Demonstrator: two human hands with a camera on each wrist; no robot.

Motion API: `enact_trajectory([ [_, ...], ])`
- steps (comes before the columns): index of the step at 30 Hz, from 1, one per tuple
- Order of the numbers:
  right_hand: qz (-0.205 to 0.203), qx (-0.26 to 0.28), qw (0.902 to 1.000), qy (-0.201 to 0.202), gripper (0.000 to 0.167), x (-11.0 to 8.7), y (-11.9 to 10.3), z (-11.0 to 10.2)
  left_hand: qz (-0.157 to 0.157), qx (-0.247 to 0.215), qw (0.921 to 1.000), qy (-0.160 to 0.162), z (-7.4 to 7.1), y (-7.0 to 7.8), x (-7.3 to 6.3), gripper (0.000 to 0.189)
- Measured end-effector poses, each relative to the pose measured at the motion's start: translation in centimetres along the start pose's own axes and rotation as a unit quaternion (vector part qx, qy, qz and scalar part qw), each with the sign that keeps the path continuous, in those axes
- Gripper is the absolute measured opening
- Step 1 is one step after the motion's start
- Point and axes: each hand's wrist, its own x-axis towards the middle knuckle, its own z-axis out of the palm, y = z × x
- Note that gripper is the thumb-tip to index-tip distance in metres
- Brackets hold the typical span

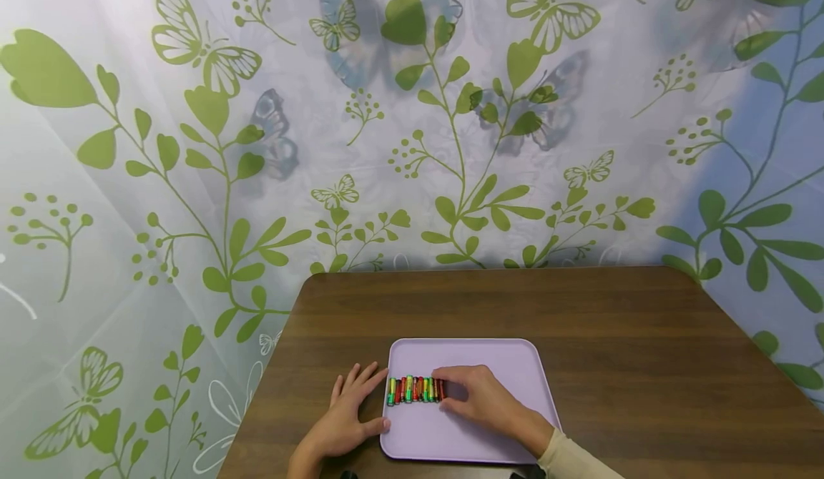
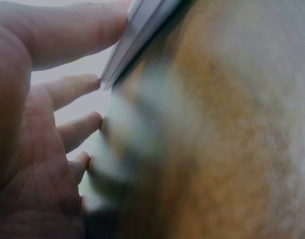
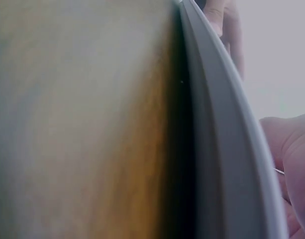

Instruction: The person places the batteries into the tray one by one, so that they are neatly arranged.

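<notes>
A row of several small batteries, with green, yellow and red wrappers, lies side by side on a lilac tray. My right hand is over the tray at the row's right end, its thumb and forefinger pinching the last battery at its two ends. Beside the tray's left rim, my left hand is spread, with thumb and forefinger touching the rim. The left wrist view has the left thumb against the tray's edge. In the right wrist view the tray wall hides most of the right hand.
The tray lies near the front of a dark wooden table. Behind the table hangs a pale curtain printed with green leaves and butterflies. Small dark objects show at the bottom edge of the head view.
</notes>
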Motion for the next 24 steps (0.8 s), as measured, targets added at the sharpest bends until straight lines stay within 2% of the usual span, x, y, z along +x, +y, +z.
enact_trajectory([
  [3, -0.008, -0.01, 0.9998, 0.012, 0.048, -0.4, 0.3, -0.3, 0.005, 0.0, 1.0, 0.002, 0.1, -0.2, 0.1, 0.089],
  [9, 0.031, -0.003, 0.9993, 0.022, 0.042, -1.9, 1.2, -2.7, 0.01, -0.001, 0.9999, 0.006, 0.4, -0.4, 0.2, 0.087],
  [12, 0.039, -0.019, 0.9984, 0.035, 0.042, -2.8, 1.8, -4.7, 0.007, -0.007, 0.9993, 0.037, 0.2, 0.1, 0.2, 0.079],
  [14, 0.044, -0.027, 0.9977, 0.043, 0.043, -3.4, 2.2, -6.3, 0.01, -0.007, 0.9967, 0.08, -0.2, 0.6, 0.1, 0.072],
  [16, 0.052, -0.035, 0.9967, 0.052, 0.044, -3.9, 2.6, -7.9, 0.02, 0.007, 0.9905, 0.136, -0.8, 1.2, 0.2, 0.066],
  [18, 0.062, -0.047, 0.9953, 0.059, 0.045, -4.3, 2.9, -9.6, 0.035, 0.032, 0.9809, 0.189, -1.6, 1.8, 0.3, 0.061],
  [21, 0.084, -0.078, 0.9914, 0.063, 0.045, -4.8, 3.4, -12.1, 0.061, 0.087, 0.962, 0.252, -2.9, 2.6, 0.5, 0.055],
  [24, 0.108, -0.113, 0.9855, 0.067, 0.049, -5.3, 3.7, -14.7, 0.08, 0.141, 0.9411, 0.296, -4.3, 3.4, 0.7, 0.053],
])
